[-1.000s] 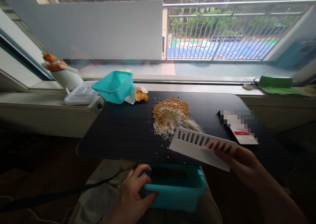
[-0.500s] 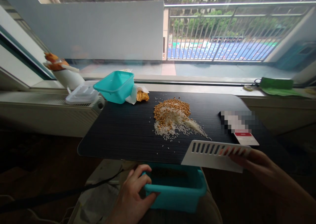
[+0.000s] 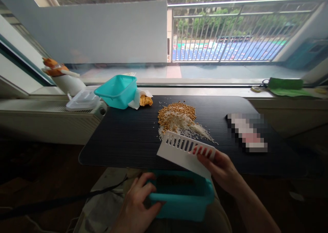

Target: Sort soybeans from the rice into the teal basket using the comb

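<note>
My left hand (image 3: 139, 200) is closed on the left rim of a teal plastic bin (image 3: 181, 205) in my lap, just below the table edge. The bin's inside is dark; what lies there cannot be made out. In my right hand (image 3: 221, 166) is a white slotted plastic plate (image 3: 176, 154), gripped at its right end and tilted above the front of the table. Beyond the plate lies a pile of yellow soybeans (image 3: 179, 108) mixed with white rice (image 3: 201, 132). The plate covers part of the pile's near edge.
On the black table (image 3: 115, 145), a second teal bin (image 3: 118, 92) stands back left beside a crumpled orange-brown item (image 3: 146, 100). A phone (image 3: 246, 132), partly pixelated, lies at right. Behind are a clear lid (image 3: 83, 99), a white pot (image 3: 68, 84) and green cloth (image 3: 287, 86).
My right hand has carried the slotted plate leftward and tilted it, up to the near edge of the pile. My left hand keeps its hold on the bin. The view has shifted slightly.
</note>
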`<action>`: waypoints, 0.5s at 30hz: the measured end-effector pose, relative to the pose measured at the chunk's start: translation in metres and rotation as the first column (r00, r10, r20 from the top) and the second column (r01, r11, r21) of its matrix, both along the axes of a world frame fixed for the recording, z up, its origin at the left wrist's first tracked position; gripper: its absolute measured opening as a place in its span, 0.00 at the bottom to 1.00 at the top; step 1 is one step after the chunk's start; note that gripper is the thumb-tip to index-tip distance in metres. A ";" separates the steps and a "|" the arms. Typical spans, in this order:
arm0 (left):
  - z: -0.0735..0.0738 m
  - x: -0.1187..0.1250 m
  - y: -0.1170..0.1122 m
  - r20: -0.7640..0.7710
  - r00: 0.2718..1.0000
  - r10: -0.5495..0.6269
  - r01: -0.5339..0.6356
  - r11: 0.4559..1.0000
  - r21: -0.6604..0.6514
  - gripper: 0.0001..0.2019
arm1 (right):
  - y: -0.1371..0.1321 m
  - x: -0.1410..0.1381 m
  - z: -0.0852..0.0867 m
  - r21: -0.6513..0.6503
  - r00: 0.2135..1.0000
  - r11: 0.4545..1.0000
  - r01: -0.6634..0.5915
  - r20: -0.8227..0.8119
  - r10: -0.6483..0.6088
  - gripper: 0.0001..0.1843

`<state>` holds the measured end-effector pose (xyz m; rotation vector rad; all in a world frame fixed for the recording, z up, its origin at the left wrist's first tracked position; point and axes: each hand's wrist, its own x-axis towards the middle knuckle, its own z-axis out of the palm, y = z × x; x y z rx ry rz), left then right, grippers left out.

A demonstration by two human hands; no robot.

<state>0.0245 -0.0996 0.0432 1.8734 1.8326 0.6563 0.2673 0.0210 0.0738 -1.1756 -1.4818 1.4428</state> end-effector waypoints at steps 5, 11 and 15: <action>0.003 0.001 0.002 -0.001 1.000 0.001 -0.001 0.999 -0.032 0.06 | 0.017 0.035 -0.005 0.062 0.945 0.947 0.316 0.062 -0.320 0.20; 0.003 0.004 0.006 -0.001 1.000 -0.003 0.003 0.999 -0.039 0.06 | 0.031 0.039 0.000 0.152 0.918 0.912 0.381 0.055 -0.393 0.20; 0.002 0.002 0.004 -0.009 1.000 0.005 -0.005 1.000 0.002 0.07 | 0.039 0.030 0.001 0.158 0.965 0.958 0.240 0.071 -0.254 0.20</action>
